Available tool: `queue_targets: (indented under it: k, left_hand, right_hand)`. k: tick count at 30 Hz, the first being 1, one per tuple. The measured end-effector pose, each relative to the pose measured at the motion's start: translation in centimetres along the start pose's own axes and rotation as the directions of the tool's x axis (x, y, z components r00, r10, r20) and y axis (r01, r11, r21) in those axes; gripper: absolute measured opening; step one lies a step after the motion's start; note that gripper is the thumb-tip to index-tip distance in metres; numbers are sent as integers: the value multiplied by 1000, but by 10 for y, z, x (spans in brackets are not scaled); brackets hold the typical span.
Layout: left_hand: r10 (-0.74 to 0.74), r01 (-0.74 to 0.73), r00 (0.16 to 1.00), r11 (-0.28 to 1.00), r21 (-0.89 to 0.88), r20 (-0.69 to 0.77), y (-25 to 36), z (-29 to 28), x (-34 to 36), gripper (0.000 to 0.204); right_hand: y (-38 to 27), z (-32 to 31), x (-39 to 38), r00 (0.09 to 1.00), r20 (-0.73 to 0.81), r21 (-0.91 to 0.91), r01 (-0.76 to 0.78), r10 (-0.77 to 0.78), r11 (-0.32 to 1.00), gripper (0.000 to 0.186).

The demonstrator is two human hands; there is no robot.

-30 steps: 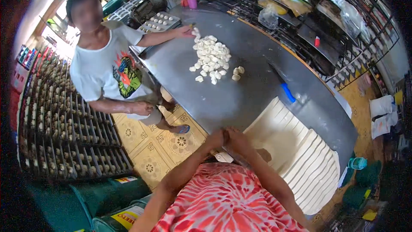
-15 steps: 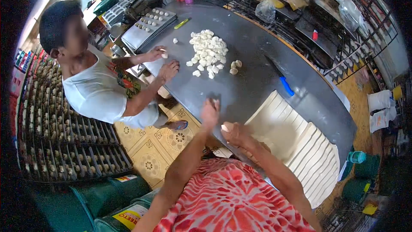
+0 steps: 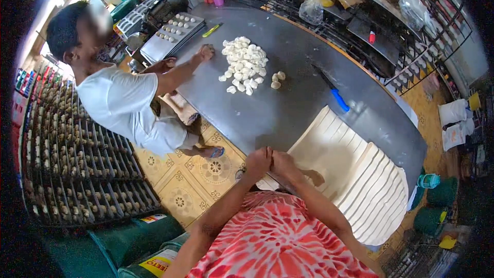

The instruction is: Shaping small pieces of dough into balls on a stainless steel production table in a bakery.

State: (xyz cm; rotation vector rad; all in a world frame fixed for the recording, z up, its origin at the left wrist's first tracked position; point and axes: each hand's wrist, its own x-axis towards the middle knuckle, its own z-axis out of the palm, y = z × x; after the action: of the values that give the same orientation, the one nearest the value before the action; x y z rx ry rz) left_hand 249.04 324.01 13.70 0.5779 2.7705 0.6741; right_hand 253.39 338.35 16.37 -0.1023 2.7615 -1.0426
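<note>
Dough strips [image 3: 355,175] are lying mostly uncut near right on the table [image 3: 288,103]; left hand [image 3: 258,160] and right hand [image 3: 282,161] are pressing together, while cut pieces [image 3: 244,63] are piling far off.

Both forearms reaching forward from lower edge, converging. Left hand [image 3: 258,160] and right hand [image 3: 281,161] pressed together, palms touching, fingers closed, wrists roughly level.

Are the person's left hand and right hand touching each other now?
Touching. The head view shows the left hand pressed against the right hand at the table edge, with no gap between.
</note>
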Motion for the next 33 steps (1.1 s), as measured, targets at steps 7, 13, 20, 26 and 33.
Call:
queue_targets:
  k: [7,13,20,26,33]
  left_hand:
    - [-334,250,903,919,-304,-269,-13,-36,61,37]
    - [284,-315,943,931,-186,-173,-25,-42,44,46]
    - [-100,104,994,988,-112,42,-12,-5,-6,38]
    - [-100,102,994,993,-59,33,-13,-31,11,49]
    - [144,-192,712,981,7,-688,-15,-62,64,45]
  right_hand:
    - [-6,6,11,951,-19,-259,295,-310,920,33]
    - [11,-6,15,996,85,227,-58,39,972,47]
    - [-6,5,-6,992,-126,-54,24,-31,998,34]
    - [-36,-18,-7,994,102,22,36,-38,999,26]
    - [-34,-41,20,995,-96,465,39,7,884,32]
